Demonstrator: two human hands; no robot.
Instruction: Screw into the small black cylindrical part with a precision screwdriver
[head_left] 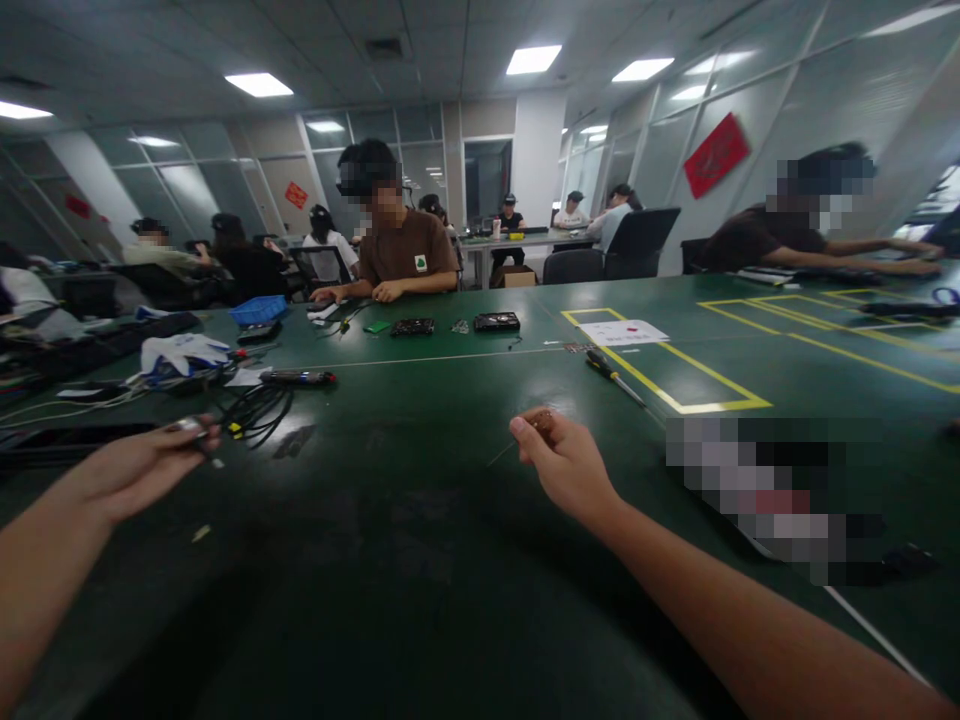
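My left hand is raised at the left, its fingers closed around a small silvery metal piece whose kind I cannot make out. A coil of black cable lies on the table just beyond its fingertips. Near the middle, my right hand is closed in a pinch. From its fingers a thin wire-like strand points down to the left; the fingers hide the rest of it. Beyond the right hand lies a screwdriver with a black and yellow handle.
Across the green table, a co-worker in a brown shirt handles small parts. Dark drive-like units, a blue basket, white gloves and a pen-shaped driver lie around. Yellow tape marks the right; a blurred device lies nearby.
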